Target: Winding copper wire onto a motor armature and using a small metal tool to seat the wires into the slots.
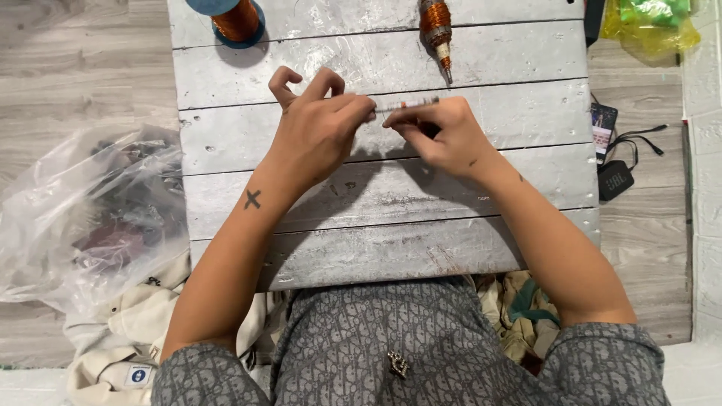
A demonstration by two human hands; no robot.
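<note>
Copper-wound thin rod [406,104] being pinched at both ends, left hand [316,131] and right hand [440,135] grip holding level above table [526,113].

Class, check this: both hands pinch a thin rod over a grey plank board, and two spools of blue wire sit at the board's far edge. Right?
Not quite. In the head view the spools hold copper-coloured wire, not blue. The rest stands: the left hand and right hand pinch the thin rod over the board.

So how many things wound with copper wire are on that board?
2. A copper wire spool with blue ends sits at the board's top left edge, partly cut off. A slimmer copper-wound piece lies at top centre. More could be hidden beyond the picture's edge.
</note>
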